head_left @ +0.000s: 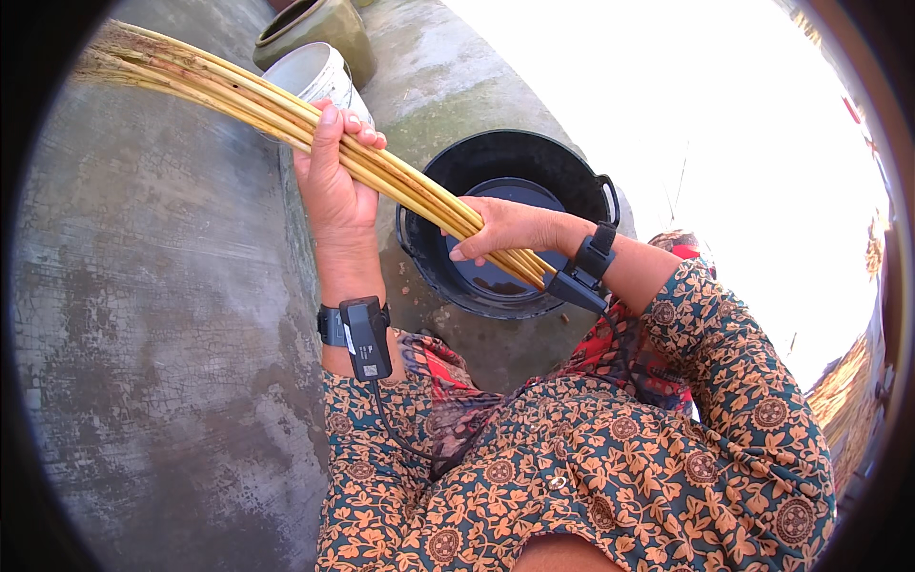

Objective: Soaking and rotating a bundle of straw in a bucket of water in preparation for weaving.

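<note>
A bundle of long yellowish stalks (229,92) slants across the view, from frayed, fibrous ends at the upper left down to cut ends near the middle. My left hand (335,176) is closed around the bundle's middle, thumb pointing up along it. Closer to the cut ends, my right hand (496,229) wraps the stalks from the right side. Both hands hold the bundle above a black tub (496,153) with side handles. Dark water (491,278) seems to lie in the tub's bottom, partly hidden by my right hand and the stalks.
Behind the stalks, a white bucket (319,71) stands at the upper left of the tub. A large greenish-brown jar (348,38) is beyond it. Grey, cracked concrete (162,315) fills the left side. Strapped to my wrists are black devices (365,338), with a cable running from the left one.
</note>
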{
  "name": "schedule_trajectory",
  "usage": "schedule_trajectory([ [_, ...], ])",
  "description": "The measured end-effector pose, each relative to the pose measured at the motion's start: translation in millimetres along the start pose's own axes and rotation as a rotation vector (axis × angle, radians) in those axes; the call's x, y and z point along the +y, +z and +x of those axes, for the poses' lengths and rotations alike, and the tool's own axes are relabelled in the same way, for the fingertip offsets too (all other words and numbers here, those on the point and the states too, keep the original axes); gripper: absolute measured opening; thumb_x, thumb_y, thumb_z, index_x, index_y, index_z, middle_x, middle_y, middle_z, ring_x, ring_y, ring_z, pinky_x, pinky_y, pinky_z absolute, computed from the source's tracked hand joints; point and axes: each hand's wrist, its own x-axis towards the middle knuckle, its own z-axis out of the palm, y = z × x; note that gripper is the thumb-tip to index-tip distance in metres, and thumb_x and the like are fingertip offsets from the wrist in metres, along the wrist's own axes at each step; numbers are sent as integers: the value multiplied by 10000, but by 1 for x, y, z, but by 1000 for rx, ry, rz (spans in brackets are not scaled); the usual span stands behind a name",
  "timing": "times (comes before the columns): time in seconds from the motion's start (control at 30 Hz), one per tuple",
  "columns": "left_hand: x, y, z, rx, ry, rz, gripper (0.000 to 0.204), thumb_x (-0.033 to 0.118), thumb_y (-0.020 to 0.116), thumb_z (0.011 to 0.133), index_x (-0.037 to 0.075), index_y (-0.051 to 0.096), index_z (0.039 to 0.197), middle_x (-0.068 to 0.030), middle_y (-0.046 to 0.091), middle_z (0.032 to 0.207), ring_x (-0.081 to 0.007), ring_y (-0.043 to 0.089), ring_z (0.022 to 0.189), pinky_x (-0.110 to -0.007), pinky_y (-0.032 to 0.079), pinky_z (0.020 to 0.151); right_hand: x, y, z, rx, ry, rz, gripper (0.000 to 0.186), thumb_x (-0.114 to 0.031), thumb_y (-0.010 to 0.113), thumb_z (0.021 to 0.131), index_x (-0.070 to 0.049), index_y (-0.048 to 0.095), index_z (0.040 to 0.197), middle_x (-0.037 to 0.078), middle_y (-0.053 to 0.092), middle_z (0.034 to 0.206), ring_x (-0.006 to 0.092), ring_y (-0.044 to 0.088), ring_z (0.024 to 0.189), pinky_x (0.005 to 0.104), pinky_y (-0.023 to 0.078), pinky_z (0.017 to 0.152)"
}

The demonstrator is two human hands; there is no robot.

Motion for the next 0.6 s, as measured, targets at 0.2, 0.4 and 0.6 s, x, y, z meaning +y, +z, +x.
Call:
schedule_trajectory([
  [0.2,0,4,4,108,126,175,213,106,638,882,101,477,1022,-28,542,776,-146,543,648,-334,503,629,-3,3,6,286,-326,-232,952,-311,804,721,-64,238,1446,157,538,1214,255,513,1158,342,381,1009],
  [0.4,-11,21,1,196,186,214,261,101,646,864,85,465,1052,-38,549,786,-166,567,672,-354,513,644,-7,7,9,502,-343,-491,808,-265,784,731,-87,310,1361,128,543,1148,252,535,1099,335,411,960],
  [0.6,6,17,0,20,-5,111,337,140,644,864,46,487,1147,-62,597,790,-197,602,690,-383,540,728,-17,14,6,143,-147,-43,287,-147,737,758,-73,528,940,-11,550,763,101,561,687,260,471,652],
])
